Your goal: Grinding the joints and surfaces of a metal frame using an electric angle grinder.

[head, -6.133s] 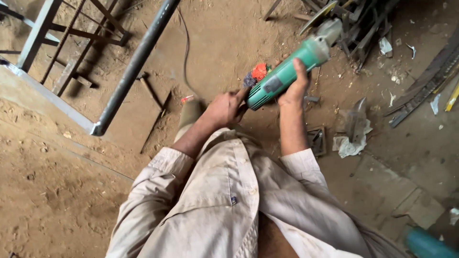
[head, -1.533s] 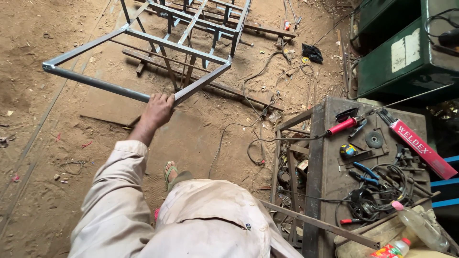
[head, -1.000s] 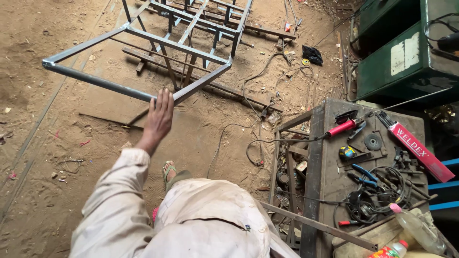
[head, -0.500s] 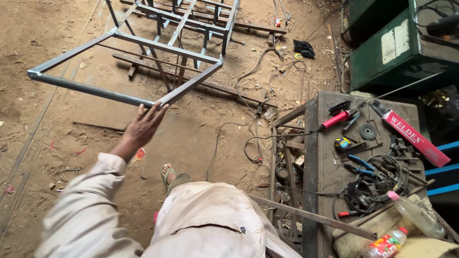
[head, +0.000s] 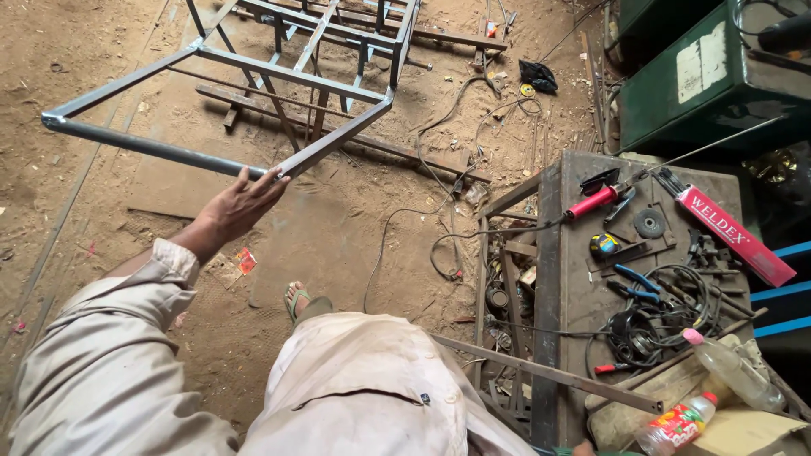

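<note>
The left hand (head: pixel 241 203) reaches out from a pale sleeve (head: pixel 110 338) with its fingers (head: pixel 269 181) spread open, their tips touching the near corner of a grey steel frame (head: pixel 253 76). The hand grips nothing; it only rests against the bar where the long front tube meets the side rail. The right hand is not in view.

The frame stands tilted on the sandy floor (head: pixel 93 211), its near corner raised toward the person and its far end lying among other bars and rods. It is made of square tubes with several cross members between them.

Below the hand, a foot in a green sandal (head: pixel 297 301) stands on the floor, near a small red scrap (head: pixel 246 260).

To the right stands a dark metal table (head: pixel 574 279). On it lie a red-handled tool (head: pixel 593 201), a grinding disc (head: pixel 650 223), blue-handled pliers (head: pixel 638 279), a tangle of black cable (head: pixel 655 325) and a long red box (head: pixel 733 235). At the table's near edge lie two plastic bottles (head: pixel 733 371), one clear with a pink cap, one with a red cap. A green metal cabinet (head: pixel 710 76) sits beyond the table. Thin wires (head: pixel 405 211) trail across the floor between frame and table.
</note>
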